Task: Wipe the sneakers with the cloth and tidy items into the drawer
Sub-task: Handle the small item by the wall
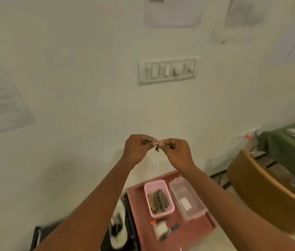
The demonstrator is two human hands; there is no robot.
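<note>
two bare hands, a left hand (pixel 136 149) and a right hand (pixel 179 153). one small dark object (pixel 157 148) between them. one red tray (pixel 194 231) with two bins, one pink bin (pixel 154 183) and one clear bin (pixel 196 205). one white sneaker (pixel 119 240). one switch panel (pixel 167 70). at least four paper sheets (pixel 173 14) on the wall. loose tray items (pixel 161 230) too blurred to count.
</note>
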